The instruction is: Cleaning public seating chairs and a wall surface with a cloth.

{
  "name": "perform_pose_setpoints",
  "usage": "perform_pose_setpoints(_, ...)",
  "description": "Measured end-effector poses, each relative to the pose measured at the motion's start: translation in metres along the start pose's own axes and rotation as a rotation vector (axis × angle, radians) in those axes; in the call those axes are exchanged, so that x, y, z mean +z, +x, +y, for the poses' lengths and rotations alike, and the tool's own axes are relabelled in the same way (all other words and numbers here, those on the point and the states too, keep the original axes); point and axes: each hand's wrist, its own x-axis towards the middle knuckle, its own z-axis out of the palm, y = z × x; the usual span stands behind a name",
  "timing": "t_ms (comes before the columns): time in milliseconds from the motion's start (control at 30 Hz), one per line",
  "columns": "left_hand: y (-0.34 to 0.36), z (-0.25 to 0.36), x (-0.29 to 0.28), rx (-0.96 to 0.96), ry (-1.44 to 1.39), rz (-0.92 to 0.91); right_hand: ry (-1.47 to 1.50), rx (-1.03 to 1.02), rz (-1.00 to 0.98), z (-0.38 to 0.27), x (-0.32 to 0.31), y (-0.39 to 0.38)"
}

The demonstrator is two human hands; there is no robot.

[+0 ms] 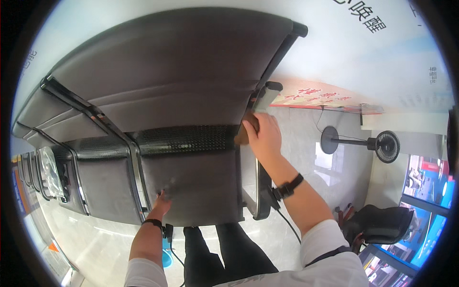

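Note:
A row of dark padded chairs (193,189) with black metal frames stands before me. My right hand (266,136) is closed on a brown cloth (247,128), part of it hidden under my fingers. It presses the cloth to the chair's right side frame, just below the armrest (273,87). Lower down on the left, my left hand (162,204) leans on the nearest seat's left front corner, its visible fingers stretched out and nothing seen in them. Both wrists wear black bands with small devices and cables.
A black standing fan (386,146) is on the tiled floor to the right, with a black office chair (382,224) nearer me. Clear plastic wrapping (50,170) lies on a far-left seat. Something blue (167,258) shows below my left wrist. A printed wall rises behind the chairs.

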Motion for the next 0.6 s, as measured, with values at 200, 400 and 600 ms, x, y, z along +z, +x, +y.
perform_pose_setpoints(200, -0.029, 0.005, -0.001, 0.061, 0.078, 0.122, -0.031, -0.084, 0.549, -0.033, -0.067, 0.064)
perform_pose_setpoints(400, -0.033, -0.02, 0.009, 0.094, -0.066, 0.037, -0.213, -0.42, 0.481, -0.086, -0.087, 0.174)
perform_pose_setpoints(600, -0.067, -0.038, 0.011, 0.001, -0.164, 0.044, -0.206, -0.497, 0.407, -0.152, -0.044, 0.182)
